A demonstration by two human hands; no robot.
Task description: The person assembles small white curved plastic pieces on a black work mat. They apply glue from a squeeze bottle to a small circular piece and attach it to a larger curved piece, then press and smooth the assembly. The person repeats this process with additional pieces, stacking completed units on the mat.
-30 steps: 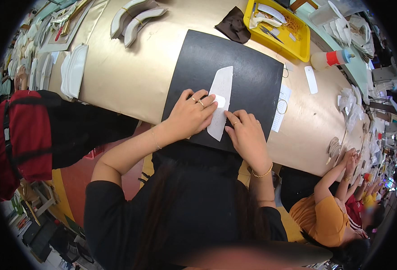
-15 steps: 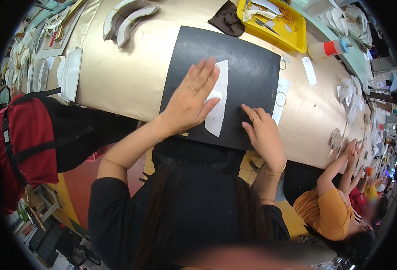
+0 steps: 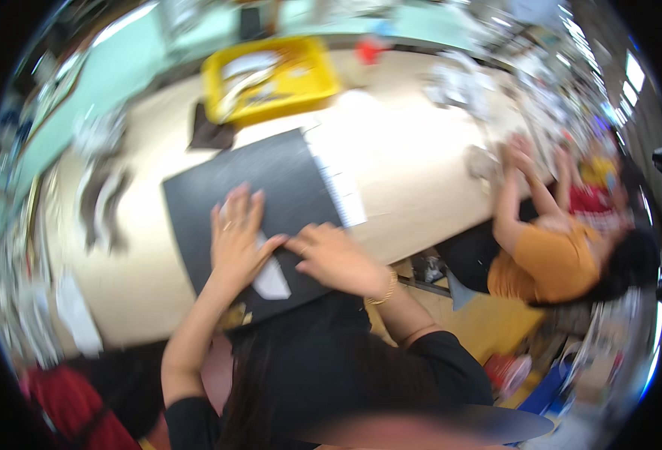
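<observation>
A flat white piece (image 3: 272, 282) with angled edges lies on a black board (image 3: 194, 201) on the table. Over it, my left hand (image 3: 237, 238) rests flat with fingers stretched, covering its upper part. My right hand (image 3: 338, 259) comes in from the right, index finger reaching toward the left thumb, close to or touching it beside the white piece. Its other fingers are loosely bent, and I see nothing held in it. Whatever lies under my left palm is hidden. The picture is blurred by motion.
Behind the board stands a yellow tray (image 3: 271, 112) with tools, a dark cloth (image 3: 211, 127) beside it. Curved bundled pieces (image 3: 104, 206) lie to the left. A printed sheet (image 3: 343, 199) sticks out at the board's right. Another person in an orange shirt (image 3: 544, 259) sits at right.
The view has swung, so the board and tray appear farther left. My right hand has moved from the board's right part to beside my left thumb. My left hand stays over the white piece.
</observation>
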